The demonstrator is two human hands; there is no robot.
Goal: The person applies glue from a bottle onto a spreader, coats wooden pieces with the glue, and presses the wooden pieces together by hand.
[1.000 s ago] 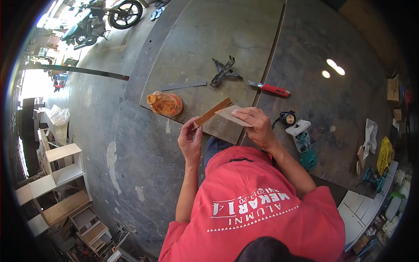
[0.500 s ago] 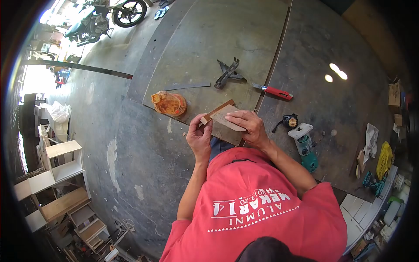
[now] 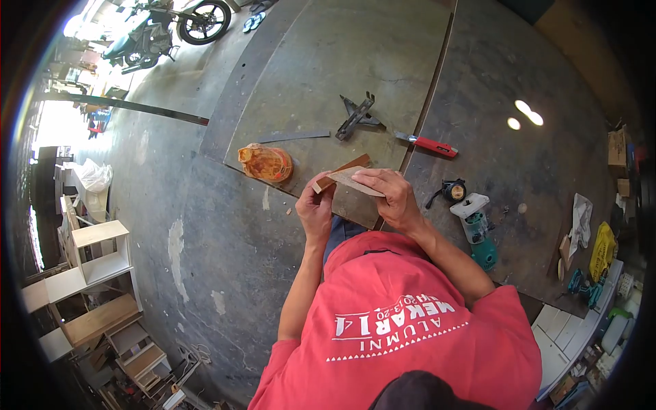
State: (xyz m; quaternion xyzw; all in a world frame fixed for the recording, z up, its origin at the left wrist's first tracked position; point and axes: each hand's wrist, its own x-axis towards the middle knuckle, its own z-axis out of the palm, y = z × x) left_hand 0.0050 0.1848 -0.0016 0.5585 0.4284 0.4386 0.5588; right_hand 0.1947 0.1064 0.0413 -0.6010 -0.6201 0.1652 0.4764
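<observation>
My left hand (image 3: 316, 212) is closed around the near end of a small brown wooden strip (image 3: 357, 163), which slants away over the table edge. My right hand (image 3: 394, 195) grips a tan, rough-looking flat piece (image 3: 348, 179) with fingers on top. That piece rests tilted against the strip and covers part of it; whether it is sandpaper or thin board I cannot tell. Left of the strip stands an orange-stained bottle (image 3: 266, 164). Beyond lie a flat metal strip (image 3: 295, 135), a dark metal clamp-like tool (image 3: 357, 116) and a red utility knife (image 3: 434, 145).
To the right are a small black headlamp-like item (image 3: 454, 190) and a teal power tool (image 3: 482, 242). A yellow bag (image 3: 602, 250) lies at the far right. White-and-wood box shelves (image 3: 102, 249) stand at lower left, a motorcycle (image 3: 154, 34) at upper left.
The tan piece has tipped to a more edge-on angle and shifted slightly along the strip. My left hand has moved slightly right and up with the strip.
</observation>
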